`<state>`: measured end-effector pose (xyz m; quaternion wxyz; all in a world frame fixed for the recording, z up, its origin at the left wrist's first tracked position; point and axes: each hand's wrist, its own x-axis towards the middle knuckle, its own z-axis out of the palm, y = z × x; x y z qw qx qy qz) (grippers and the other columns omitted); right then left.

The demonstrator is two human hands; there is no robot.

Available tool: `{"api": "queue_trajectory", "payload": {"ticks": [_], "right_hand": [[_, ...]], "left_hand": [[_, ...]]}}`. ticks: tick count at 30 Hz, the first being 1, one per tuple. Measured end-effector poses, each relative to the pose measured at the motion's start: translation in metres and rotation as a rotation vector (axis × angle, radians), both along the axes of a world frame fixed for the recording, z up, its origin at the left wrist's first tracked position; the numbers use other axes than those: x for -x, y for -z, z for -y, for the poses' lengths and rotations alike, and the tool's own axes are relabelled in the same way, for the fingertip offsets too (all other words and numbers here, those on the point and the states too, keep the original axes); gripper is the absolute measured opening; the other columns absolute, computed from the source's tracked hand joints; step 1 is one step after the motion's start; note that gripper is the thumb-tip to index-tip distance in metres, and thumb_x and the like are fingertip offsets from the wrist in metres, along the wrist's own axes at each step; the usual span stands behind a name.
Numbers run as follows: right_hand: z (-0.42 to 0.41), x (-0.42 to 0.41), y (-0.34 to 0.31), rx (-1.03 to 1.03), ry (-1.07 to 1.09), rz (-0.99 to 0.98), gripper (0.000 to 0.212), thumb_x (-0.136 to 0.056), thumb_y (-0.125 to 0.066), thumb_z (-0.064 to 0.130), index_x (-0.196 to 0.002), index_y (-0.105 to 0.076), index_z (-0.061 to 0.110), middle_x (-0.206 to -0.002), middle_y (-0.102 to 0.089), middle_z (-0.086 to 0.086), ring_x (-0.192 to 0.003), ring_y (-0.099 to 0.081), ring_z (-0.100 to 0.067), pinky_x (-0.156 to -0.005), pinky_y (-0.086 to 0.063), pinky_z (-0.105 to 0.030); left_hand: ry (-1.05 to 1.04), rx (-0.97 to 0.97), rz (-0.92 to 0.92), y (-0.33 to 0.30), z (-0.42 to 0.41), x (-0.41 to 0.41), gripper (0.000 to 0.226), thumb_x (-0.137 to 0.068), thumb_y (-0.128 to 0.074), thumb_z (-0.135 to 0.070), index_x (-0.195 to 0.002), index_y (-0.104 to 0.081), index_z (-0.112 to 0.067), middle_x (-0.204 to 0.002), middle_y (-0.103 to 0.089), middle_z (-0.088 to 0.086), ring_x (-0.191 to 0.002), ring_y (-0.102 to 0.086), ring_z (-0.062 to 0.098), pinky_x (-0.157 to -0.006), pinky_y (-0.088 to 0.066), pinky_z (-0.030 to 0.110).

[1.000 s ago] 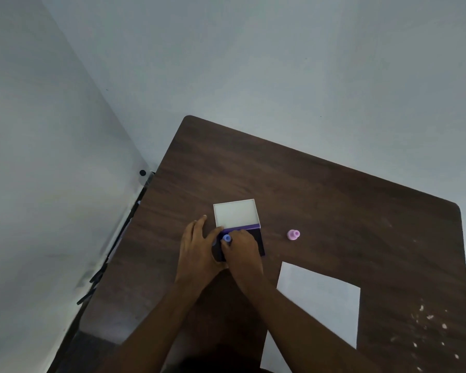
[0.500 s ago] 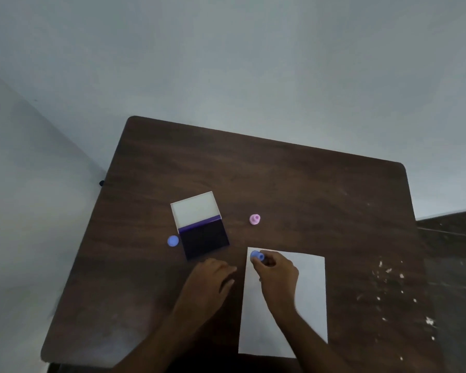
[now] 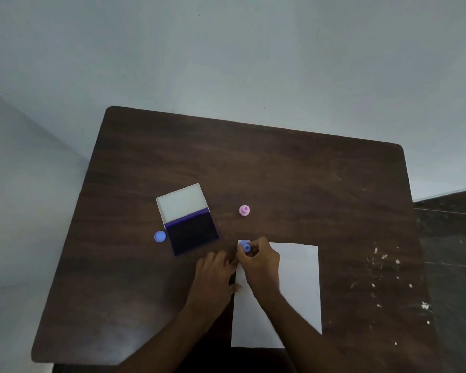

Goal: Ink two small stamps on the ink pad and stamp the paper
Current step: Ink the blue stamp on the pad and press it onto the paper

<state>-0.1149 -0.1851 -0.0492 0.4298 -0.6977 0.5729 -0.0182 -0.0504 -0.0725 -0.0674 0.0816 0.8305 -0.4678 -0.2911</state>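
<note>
My right hand [image 3: 259, 261] pinches a small blue stamp [image 3: 245, 246] at the top left corner of the white paper [image 3: 297, 286]. My left hand [image 3: 214, 275] lies flat on the table, its fingers touching the paper's left edge. The open ink pad [image 3: 193, 232], dark purple with a white lid folded back, sits to the left beyond my hands. A blue cap [image 3: 160, 236] lies just left of the pad. A pink stamp [image 3: 244, 210] stands upright to the right of the pad, apart from both hands.
The dark wooden table [image 3: 293, 170] has white flecks [image 3: 385, 267] scattered near its right edge. Pale walls rise behind and to the left of the table. A dark floor shows past the right edge.
My right hand carried the blue stamp from the ink pad to the paper's top left corner. My left hand left the pad and came to rest at the paper's edge.
</note>
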Motion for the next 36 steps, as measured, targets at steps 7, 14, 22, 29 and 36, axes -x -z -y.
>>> {"api": "queue_trajectory", "payload": {"ticks": [7,14,22,29,36], "right_hand": [[0.002,-0.002,0.007,-0.01,0.012,0.016,0.024,-0.081,-0.073,0.033,-0.084,-0.052,0.022,-0.08,-0.059,0.007,-0.059,-0.052,-0.004,-0.055,-0.034,-0.005],[0.006,-0.003,0.01,-0.024,-0.014,-0.021,0.025,-0.08,-0.074,0.033,-0.083,-0.052,0.021,-0.078,-0.058,0.007,-0.059,-0.051,-0.006,-0.055,-0.035,-0.007],[0.009,-0.002,0.011,-0.025,-0.037,-0.042,0.025,-0.081,-0.073,0.032,-0.084,-0.051,0.021,-0.08,-0.058,0.007,-0.059,-0.049,-0.005,-0.056,-0.034,-0.006],[0.01,-0.005,0.011,-0.022,-0.058,-0.074,0.024,-0.082,-0.072,0.032,-0.083,-0.05,0.021,-0.078,-0.057,0.008,-0.059,-0.049,-0.005,-0.055,-0.033,-0.007],[0.01,-0.013,0.01,-0.056,-0.082,-0.118,0.022,-0.085,-0.068,0.03,-0.082,-0.049,0.02,-0.075,-0.054,0.007,-0.057,-0.048,-0.006,-0.053,-0.032,-0.009]], "left_hand": [[-0.006,-0.01,0.0,0.001,0.001,-0.001,0.06,-0.083,-0.059,-0.056,-0.136,-0.047,-0.032,-0.133,-0.053,-0.005,-0.119,-0.046,0.017,-0.105,-0.029,0.029],[0.004,-0.045,0.022,0.003,0.003,-0.001,0.064,-0.081,-0.059,-0.06,-0.136,-0.047,-0.032,-0.132,-0.053,-0.004,-0.119,-0.045,0.018,-0.104,-0.03,0.032],[-0.005,-0.056,0.017,0.001,0.004,-0.001,0.065,-0.082,-0.057,-0.06,-0.138,-0.044,-0.032,-0.134,-0.051,-0.004,-0.12,-0.043,0.018,-0.105,-0.029,0.031],[0.012,-0.085,0.009,0.003,0.004,-0.002,0.065,-0.083,-0.054,-0.062,-0.14,-0.041,-0.032,-0.137,-0.049,-0.003,-0.123,-0.042,0.019,-0.107,-0.027,0.032],[0.026,-0.072,0.035,-0.001,0.005,-0.002,0.064,-0.083,-0.056,-0.06,-0.139,-0.043,-0.033,-0.135,-0.051,-0.003,-0.121,-0.043,0.018,-0.106,-0.029,0.033]]}}
